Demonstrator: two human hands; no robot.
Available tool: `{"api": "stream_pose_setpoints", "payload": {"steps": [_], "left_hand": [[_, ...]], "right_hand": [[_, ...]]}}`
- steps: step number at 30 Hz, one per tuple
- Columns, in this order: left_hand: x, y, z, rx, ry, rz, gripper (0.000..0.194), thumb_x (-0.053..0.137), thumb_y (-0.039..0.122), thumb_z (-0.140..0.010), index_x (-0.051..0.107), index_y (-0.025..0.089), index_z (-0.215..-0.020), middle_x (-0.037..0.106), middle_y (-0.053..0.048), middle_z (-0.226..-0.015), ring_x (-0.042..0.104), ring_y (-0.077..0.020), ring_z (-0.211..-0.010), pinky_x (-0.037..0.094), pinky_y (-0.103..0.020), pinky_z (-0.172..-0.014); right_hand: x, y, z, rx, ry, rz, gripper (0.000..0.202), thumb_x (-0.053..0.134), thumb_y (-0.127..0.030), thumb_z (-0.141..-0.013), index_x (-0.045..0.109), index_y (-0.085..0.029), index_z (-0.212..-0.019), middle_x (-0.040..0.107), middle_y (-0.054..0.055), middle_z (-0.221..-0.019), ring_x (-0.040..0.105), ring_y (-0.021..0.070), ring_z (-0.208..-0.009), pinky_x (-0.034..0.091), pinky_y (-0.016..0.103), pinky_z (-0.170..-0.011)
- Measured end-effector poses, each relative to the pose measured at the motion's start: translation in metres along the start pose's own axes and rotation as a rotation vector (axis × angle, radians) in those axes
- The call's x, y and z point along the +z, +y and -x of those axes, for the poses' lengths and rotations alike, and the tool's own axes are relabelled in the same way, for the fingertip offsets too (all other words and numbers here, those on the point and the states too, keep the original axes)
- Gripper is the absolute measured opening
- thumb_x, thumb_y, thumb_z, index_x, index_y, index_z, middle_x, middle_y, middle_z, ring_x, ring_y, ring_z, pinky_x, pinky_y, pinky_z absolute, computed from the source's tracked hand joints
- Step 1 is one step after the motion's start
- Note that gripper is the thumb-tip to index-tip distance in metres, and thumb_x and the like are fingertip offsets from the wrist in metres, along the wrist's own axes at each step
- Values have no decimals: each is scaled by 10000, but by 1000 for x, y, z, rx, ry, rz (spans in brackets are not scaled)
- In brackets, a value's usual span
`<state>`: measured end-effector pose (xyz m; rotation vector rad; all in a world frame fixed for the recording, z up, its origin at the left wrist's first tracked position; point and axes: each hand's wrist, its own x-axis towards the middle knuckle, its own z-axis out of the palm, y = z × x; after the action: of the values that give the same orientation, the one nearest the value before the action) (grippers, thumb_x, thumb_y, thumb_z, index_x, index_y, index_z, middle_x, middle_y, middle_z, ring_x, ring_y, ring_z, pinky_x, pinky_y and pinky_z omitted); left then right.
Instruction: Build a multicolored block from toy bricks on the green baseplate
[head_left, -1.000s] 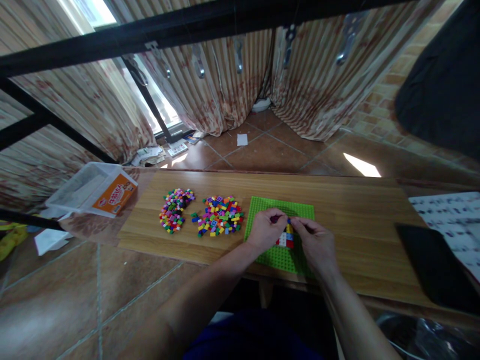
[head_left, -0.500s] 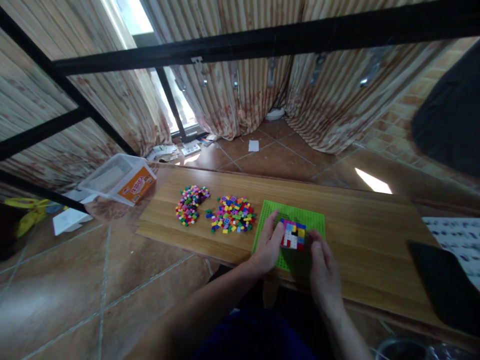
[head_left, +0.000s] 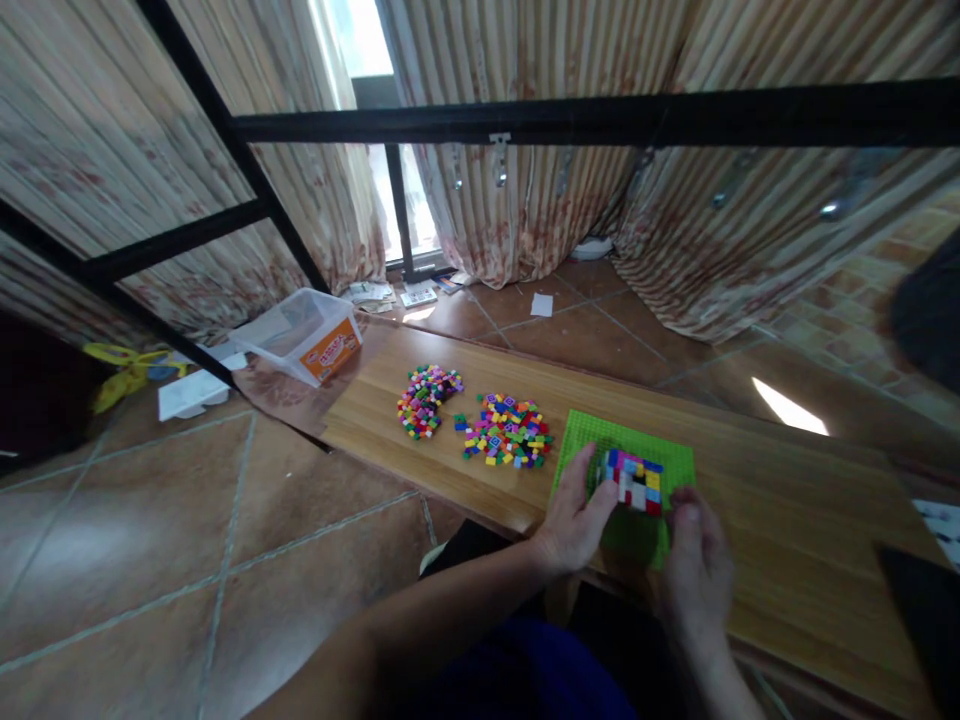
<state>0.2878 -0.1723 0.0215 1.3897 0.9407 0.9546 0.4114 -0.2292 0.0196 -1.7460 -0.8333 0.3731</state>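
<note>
A small block of joined toy bricks [head_left: 636,482], with white, red, yellow, blue and pink on its face, is raised over a green studded baseplate [head_left: 679,465]. My left hand [head_left: 574,515] grips the block's left side, thumb on its near left edge and fingers behind. To the right of the block, a small gap away, is my right hand [head_left: 697,550]. Its fingers are curled with the thumb against them; whatever they may hold is hidden. Left of the baseplate lies a loose pile of colourful bricks [head_left: 510,432], and beyond it a second pile of smaller bricks [head_left: 421,402].
The wooden bench top [head_left: 787,530] carries all of this. A clear plastic bin [head_left: 300,335] with an orange label stands past its left end. A dark flat object [head_left: 911,620] lies at the right. Behind are a black metal frame [head_left: 450,125] and curtains [head_left: 510,230].
My view has turned, so the scene sits further right. The block appears tilted more, its left side showing, still in my left hand. My right hand's fingers have curled in closer.
</note>
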Motion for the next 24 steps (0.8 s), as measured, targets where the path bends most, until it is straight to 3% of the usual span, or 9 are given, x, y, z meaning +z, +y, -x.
{"api": "stream_pose_setpoints", "payload": {"steps": [3, 6, 9, 13, 18, 24], "left_hand": [[-30, 1, 25, 149, -4, -149, 560, 548, 387, -892, 407, 188, -1396, 451, -132, -1445, 407, -260, -1349, 319, -467, -1145], [-66, -2, 42, 256, 42, -317, 493, 614, 274, -838, 481, 198, -1307, 535, -119, -1346, 487, -249, -1268, 392, -455, -1093], [-104, -5, 44, 299, 169, -482, 431, 553, 196, -863, 483, 213, -1288, 557, -111, -1302, 503, -233, -1241, 420, -456, -1063], [-144, -9, 28, 278, 339, -693, 433, 519, 198, -886, 455, 180, -1313, 481, -142, -1380, 428, -252, -1317, 369, -485, -1102], [-161, -16, 1, 209, 387, -829, 533, 535, 267, -888, 372, 130, -1377, 354, -203, -1467, 325, -315, -1389, 333, -536, -1117], [-157, -24, -21, 157, 356, -858, 497, 476, 269, -916, 368, 114, -1376, 356, -213, -1466, 334, -317, -1383, 347, -547, -1101]], "right_hand": [[-8, -25, 10, -141, 94, 193, 526, 420, -475, -928, 547, -125, -1300, 606, 177, -1236, 586, 283, -1083, 440, 459, -913], [-1, -50, 20, -398, -39, 247, 387, 468, -397, -924, 618, -162, -1192, 646, 133, -1151, 595, 251, -1065, 442, 424, -925], [24, -60, 24, -556, -222, 270, 276, 472, -333, -926, 660, -190, -1069, 672, 96, -1091, 614, 218, -1026, 455, 396, -931], [70, -51, 12, -611, -313, 362, 293, 411, -274, -929, 679, -182, -1006, 671, 98, -1026, 618, 211, -943, 486, 383, -881], [110, -41, -12, -546, -403, 472, 305, 408, -223, -885, 692, -164, -978, 636, 110, -978, 583, 227, -902, 480, 393, -851], [117, -36, -20, -510, -467, 529, 270, 417, -196, -862, 674, -194, -944, 588, 77, -938, 556, 211, -891, 455, 370, -854]]}}
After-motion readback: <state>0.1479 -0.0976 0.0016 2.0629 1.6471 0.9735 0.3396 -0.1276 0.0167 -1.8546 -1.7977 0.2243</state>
